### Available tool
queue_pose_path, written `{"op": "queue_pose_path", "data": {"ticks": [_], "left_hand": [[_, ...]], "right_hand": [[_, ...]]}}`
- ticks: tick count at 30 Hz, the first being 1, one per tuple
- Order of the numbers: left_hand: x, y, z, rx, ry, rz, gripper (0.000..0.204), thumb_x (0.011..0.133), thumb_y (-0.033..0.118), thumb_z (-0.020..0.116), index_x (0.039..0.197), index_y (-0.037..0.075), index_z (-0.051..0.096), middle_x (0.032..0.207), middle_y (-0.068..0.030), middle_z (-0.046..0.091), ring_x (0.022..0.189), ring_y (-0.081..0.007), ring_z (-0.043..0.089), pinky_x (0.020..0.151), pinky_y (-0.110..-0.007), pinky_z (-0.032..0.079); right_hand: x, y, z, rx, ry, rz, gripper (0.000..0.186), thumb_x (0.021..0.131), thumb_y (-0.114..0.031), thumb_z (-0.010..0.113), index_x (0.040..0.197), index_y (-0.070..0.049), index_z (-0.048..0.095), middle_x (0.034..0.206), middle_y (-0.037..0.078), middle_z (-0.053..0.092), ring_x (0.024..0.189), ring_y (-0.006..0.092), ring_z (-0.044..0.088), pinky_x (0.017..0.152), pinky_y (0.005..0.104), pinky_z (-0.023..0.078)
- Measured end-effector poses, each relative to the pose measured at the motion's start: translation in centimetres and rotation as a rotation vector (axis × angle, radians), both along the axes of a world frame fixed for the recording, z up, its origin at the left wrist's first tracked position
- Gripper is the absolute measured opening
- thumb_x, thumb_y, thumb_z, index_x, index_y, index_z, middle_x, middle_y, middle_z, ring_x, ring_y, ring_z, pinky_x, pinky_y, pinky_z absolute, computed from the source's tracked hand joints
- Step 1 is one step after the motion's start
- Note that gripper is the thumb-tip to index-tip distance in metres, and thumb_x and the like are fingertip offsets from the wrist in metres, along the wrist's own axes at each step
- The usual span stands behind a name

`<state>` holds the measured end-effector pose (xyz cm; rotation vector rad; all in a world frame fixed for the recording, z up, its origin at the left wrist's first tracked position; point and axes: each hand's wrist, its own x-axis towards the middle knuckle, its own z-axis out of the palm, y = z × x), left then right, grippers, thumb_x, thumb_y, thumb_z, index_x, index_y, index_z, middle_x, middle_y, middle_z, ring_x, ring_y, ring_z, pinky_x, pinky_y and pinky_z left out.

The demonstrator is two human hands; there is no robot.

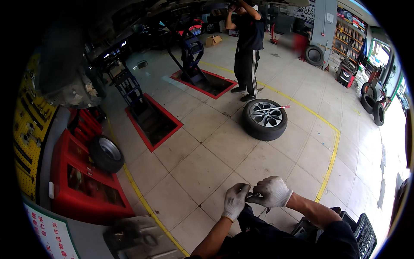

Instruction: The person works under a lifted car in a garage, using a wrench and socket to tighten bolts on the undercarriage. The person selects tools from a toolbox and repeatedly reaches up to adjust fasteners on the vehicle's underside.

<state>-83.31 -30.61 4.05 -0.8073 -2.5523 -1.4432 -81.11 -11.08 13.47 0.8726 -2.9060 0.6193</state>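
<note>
Both my hands wear white knitted work gloves with grey soiling and meet low in front of my body. My left hand [235, 201] is closed, its fingertips turned toward the other hand. Beside it my right hand [273, 192] is closed too, fingers curled in. Something small and dark seems to sit between the fingertips, but its kind cannot be made out. On the tiled floor ahead, a wheel with a tyre [264, 133] lies flat, and a long silver tool with a red end [273, 108] rests across its spokes.
A person [248, 56] stands beyond the wheel, arms raised under a lifted car. Two red-framed floor pits [172, 129] hold scissor lifts. At left are a red cabinet [60, 181], a leaning wheel [106, 154] and a yellow tool board [32, 134]. A black plastic crate [365, 235] stands right.
</note>
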Motion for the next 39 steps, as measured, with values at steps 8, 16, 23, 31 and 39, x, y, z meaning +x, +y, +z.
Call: {"op": "queue_pose_path", "data": {"ticks": [8, 16, 23, 31, 39], "left_hand": [[-20.3, -4.6, 8.1, 0.116, -0.298, -0.140, 0.044, 0.110, 0.042, 0.050, 0.113, 0.002, 0.066, 0.073, -0.0046, 0.061, 0.067, -0.0121, 0.059, 0.063, -0.028, 0.048], [-40.6, -11.9, 18.4, 0.430, -0.519, -0.225, 0.039, 0.111, 0.038, 0.049, 0.104, 0.003, 0.064, 0.069, 0.0000, 0.051, 0.057, -0.0097, 0.045, 0.055, -0.027, 0.039], [-61.6, -17.2, 29.9, 0.154, 0.489, -0.065, 0.029, 0.108, 0.028, 0.052, 0.115, 0.003, 0.066, 0.084, -0.0062, 0.065, 0.071, -0.0172, 0.063, 0.064, -0.033, 0.052], [-78.6, -27.3, 49.4, 0.179, 0.981, 0.219, 0.035, 0.097, 0.023, 0.068, 0.124, 0.001, 0.070, 0.104, -0.0101, 0.075, 0.093, -0.0218, 0.070, 0.082, -0.035, 0.054], [-85.2, -24.1, 52.4, 0.399, 0.827, 0.120, 0.041, 0.096, 0.028, 0.070, 0.126, 0.001, 0.062, 0.114, -0.0075, 0.068, 0.101, -0.0178, 0.064, 0.088, -0.032, 0.051]], "right_hand": [[-22.3, -0.9, -1.1, -0.985, -1.051, -0.142, 0.054, 0.103, -0.050, 0.062, 0.108, 0.003, 0.073, 0.083, 0.007, 0.067, 0.069, 0.0128, 0.058, 0.063, 0.0288, 0.048], [-44.8, -6.1, 10.7, -0.294, -0.146, 0.239, 0.033, 0.100, -0.030, 0.068, 0.114, 0.000, 0.070, 0.091, 0.015, 0.071, 0.078, 0.0299, 0.070, 0.070, 0.0384, 0.055], [-59.3, -13.3, 18.9, -0.785, -0.372, 0.161, 0.036, 0.106, -0.028, 0.059, 0.124, 0.003, 0.062, 0.083, 0.003, 0.063, 0.067, 0.0099, 0.065, 0.062, 0.0257, 0.053], [-83.1, -21.0, 33.1, -0.569, 1.190, 0.067, 0.023, 0.103, -0.017, 0.061, 0.112, 0.003, 0.064, 0.085, 0.017, 0.069, 0.069, 0.0356, 0.068, 0.065, 0.0409, 0.055], [-89.6, -24.4, 38.2, -0.689, 1.066, 0.069, 0.020, 0.104, -0.014, 0.055, 0.117, 0.000, 0.061, 0.080, 0.019, 0.066, 0.073, 0.0348, 0.068, 0.065, 0.0438, 0.052]]}}
